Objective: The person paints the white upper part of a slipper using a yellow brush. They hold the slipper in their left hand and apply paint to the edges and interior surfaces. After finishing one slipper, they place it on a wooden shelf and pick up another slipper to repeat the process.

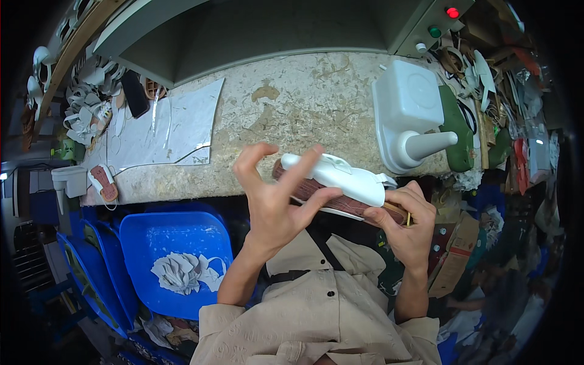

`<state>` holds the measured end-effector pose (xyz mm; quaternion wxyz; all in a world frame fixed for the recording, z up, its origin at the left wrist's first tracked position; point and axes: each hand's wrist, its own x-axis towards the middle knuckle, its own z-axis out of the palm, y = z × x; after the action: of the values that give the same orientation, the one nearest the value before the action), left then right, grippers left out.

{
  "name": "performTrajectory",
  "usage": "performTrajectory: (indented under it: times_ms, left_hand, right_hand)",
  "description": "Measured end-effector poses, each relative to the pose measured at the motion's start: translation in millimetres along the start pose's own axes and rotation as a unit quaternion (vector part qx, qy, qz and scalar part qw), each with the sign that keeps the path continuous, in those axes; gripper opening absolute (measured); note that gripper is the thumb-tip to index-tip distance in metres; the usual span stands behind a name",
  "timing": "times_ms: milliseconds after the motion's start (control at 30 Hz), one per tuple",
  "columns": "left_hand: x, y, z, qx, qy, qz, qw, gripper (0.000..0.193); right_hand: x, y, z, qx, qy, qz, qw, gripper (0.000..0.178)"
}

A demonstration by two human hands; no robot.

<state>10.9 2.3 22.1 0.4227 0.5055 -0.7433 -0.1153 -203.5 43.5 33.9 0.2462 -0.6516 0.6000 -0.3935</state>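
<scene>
Just past the front edge of the worktable, I hold a half-made sandal (348,183) level in both hands. Its glossy white upper wraps over a brown, grained base (340,201). My left hand (274,201) pinches the left end, thumb on the brown side and a finger across the white part, while another finger stands off it. At the other end, my right hand (406,222) is closed round the sandal, thumb against the brown base. A thin yellowish piece shows by the right fingers; what it is I cannot make out.
A white pot with a cone-shaped spout (413,109) stands at the table's right. Left are a white sheet (182,131), a dark phone (134,94), heaped white pieces and a small brown sole (103,184). Below left, a blue chair (176,228) holds white cut pieces (185,272).
</scene>
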Motion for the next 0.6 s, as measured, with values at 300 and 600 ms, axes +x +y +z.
performTrajectory:
  times_ms: [300,600]
  left_hand:
    - [7,-7,2,-0.092,-0.195,0.182,0.959,0.034]
    - [2,-6,0,-0.052,-0.244,0.148,0.957,0.025]
  right_hand:
    - [6,1,-19,-0.012,-0.064,-0.042,0.997,0.022]
    - [11,-5,-16,-0.044,-0.082,-0.092,0.991,0.025]
